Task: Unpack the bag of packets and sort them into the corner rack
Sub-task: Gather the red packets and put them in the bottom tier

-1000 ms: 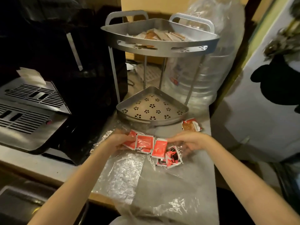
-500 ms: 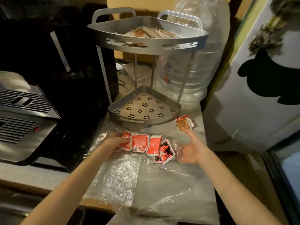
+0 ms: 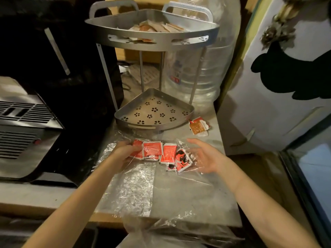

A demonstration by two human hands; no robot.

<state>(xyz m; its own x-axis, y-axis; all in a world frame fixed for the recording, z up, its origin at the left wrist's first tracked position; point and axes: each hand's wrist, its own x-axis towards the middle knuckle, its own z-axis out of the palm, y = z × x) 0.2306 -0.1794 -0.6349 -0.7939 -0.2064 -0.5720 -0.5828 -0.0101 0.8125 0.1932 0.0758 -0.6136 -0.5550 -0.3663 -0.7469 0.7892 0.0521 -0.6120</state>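
A row of red sauce packets (image 3: 162,153) lies on the clear plastic bag (image 3: 161,190) spread over the counter. My left hand (image 3: 125,152) grips the left end of that row. My right hand (image 3: 206,156) is open, palm up, just right of the packets and touching the bag's film. The grey two-tier corner rack (image 3: 154,122) stands behind them: its lower shelf is bare, its upper shelf (image 3: 152,29) holds several pale and orange packets. An orange-brown packet (image 3: 198,127) lies alone on the counter right of the rack's lower shelf.
A black and steel appliance (image 3: 26,126) fills the left side. A big clear water bottle (image 3: 202,68) stands behind the rack. A white fridge door (image 3: 279,86) with a black shape is at the right. The counter's right edge drops off near my right forearm.
My right hand let go of the right end of the packet row, pulled back to the right and opened palm up. My left hand stayed on the left end.
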